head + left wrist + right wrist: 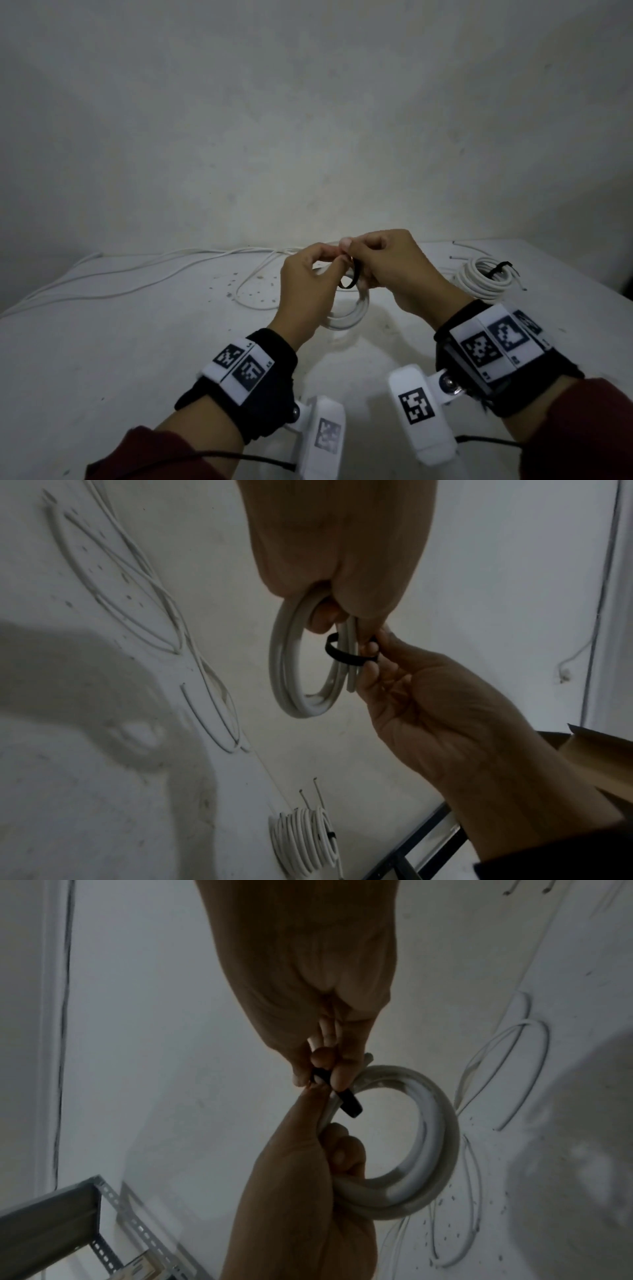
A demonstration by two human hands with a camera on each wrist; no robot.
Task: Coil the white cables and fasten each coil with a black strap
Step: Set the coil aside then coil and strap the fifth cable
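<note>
Above the table's middle: white coil gripped by left hand, black strap looped round it and pinched by right hand; best cinched snug, turns kept bunched, before pressing closed.

Maroon sleeves, black marker-tagged wristbands.

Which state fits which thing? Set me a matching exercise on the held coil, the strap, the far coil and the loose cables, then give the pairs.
Things:
1. held coil
2. strap
3. far coil
4. loose cables

States:
A. strapped, lying on the table
B. uncoiled across the table
C. gripped in the left hand
D. looped round the strands, pinched by the right hand

Pairs: 1-C, 2-D, 3-A, 4-B
</note>
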